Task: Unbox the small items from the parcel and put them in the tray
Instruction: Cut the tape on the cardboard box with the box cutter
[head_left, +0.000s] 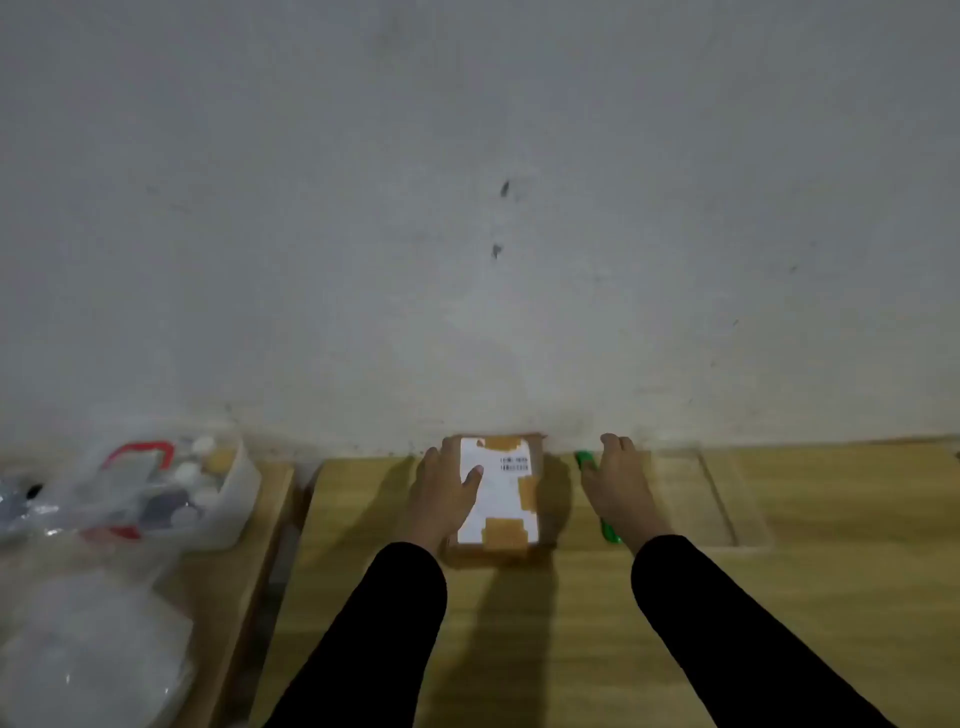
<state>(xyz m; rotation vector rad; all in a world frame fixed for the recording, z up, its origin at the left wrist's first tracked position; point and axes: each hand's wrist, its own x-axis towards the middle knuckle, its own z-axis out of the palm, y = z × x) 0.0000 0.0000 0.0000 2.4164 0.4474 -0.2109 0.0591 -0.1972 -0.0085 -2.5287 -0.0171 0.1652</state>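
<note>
One parcel (497, 499), left hand (445, 488) lying flat, fingers wide, on it; right hand (621, 486) covering one green tool (609, 532), grip unclear; one clear tray (727, 499).

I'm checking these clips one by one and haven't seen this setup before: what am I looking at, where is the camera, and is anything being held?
One picture, from a camera worn on a person's head, looking down at their own bare hands; no machine. On the wooden table lies a taped cardboard parcel with a white label. The left hand rests on it, thumb on the label. The right hand lies over a green tool; whether it grips it is unclear. A clear tray sits to the right. Bags and a container of oddments sit far left.
</note>
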